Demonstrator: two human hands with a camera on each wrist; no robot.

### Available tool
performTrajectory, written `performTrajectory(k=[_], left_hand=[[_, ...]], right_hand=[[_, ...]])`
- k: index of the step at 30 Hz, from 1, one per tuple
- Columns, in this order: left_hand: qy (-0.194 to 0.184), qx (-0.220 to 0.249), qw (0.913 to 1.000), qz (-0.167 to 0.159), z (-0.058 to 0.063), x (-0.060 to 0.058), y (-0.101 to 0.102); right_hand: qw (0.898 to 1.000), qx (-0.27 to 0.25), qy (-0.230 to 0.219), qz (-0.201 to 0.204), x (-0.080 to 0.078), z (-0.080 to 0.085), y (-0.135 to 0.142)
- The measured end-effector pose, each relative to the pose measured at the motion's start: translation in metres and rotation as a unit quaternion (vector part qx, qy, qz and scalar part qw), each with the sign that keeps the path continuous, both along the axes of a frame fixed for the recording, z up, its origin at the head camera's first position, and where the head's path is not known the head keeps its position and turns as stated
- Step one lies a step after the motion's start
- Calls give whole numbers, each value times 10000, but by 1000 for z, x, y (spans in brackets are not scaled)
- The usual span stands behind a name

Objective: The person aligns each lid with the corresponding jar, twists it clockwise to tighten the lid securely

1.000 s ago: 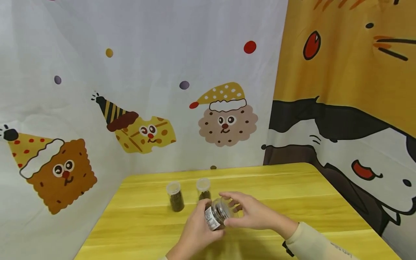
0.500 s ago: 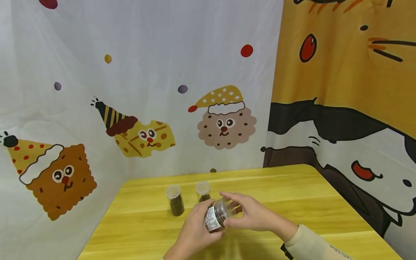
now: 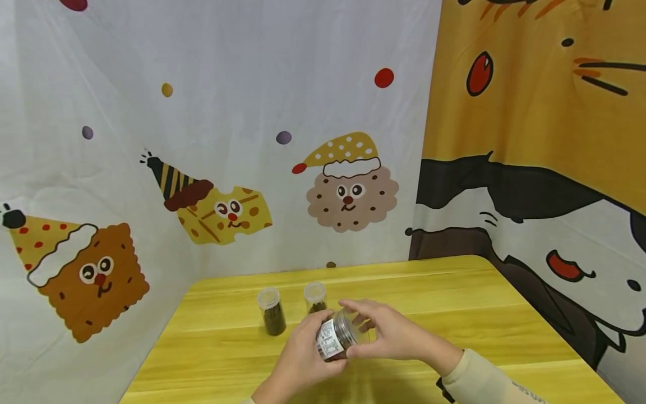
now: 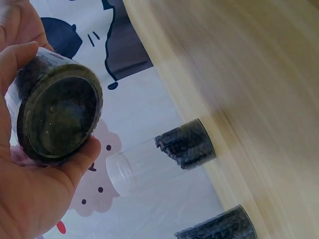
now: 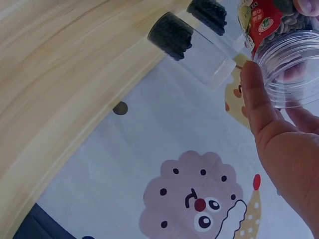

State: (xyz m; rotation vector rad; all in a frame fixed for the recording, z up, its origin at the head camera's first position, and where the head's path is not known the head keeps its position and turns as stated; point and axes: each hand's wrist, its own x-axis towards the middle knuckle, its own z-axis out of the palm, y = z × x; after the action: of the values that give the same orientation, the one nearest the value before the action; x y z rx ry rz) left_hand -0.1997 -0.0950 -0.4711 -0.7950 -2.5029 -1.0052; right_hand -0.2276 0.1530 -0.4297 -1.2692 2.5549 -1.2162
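Observation:
My left hand [image 3: 305,352] grips a clear screw-top jar [image 3: 331,340] round its body, tilted with its top toward the right. The jar has a white printed label, and its round base [image 4: 62,117] shows in the left wrist view. A red label [image 5: 258,22] and dark, seed-like bits show in the right wrist view. My right hand [image 3: 391,332] curls its fingers and thumb round the clear lid [image 5: 291,69] at the jar's top. Whether the lid is loose from the threads I cannot tell.
Two clear lidded tubes stand upright behind the hands. The left tube [image 3: 273,314] and the right tube [image 3: 315,295] hold dark pieces; the hands partly hide the right one. The yellow wood-grain table [image 3: 454,292] meets a cartoon-printed curtain [image 3: 227,112] at its back edge.
The jar has turned a little, its top now pointing more to the right and its white label showing more. Both hands keep their hold. The head view has shifted slightly.

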Motion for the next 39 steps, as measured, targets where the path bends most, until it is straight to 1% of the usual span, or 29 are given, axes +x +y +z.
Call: performTrajectory(k=[2,8,11,18,22,29,32,39], left_hand=[[-75,16,9999,-67,0,-1,-1],[-429,193,9981,-400,3,-2,-4],[-550,237,9971,-471,6,-1,-3],[-716,224,9961,-458,7,-2,0],[-808,149,9957,-438,7,-2,0],[-771,-3,9965,-310,6,-2,0],[-731,-83,9970,-252,6,-1,-1],[-676,-162,9973,-229,5,-1,-3]], right_hand=[[10000,0,-60,14,1,2,1],[9997,-18,-168,176,3,4,3],[9996,14,-196,189,2,4,4],[9992,100,-381,103,0,4,7],[9991,89,-415,90,0,3,8],[9986,94,-505,115,0,3,8],[9990,153,-397,103,-1,2,9],[9994,275,140,154,-1,-2,9]])
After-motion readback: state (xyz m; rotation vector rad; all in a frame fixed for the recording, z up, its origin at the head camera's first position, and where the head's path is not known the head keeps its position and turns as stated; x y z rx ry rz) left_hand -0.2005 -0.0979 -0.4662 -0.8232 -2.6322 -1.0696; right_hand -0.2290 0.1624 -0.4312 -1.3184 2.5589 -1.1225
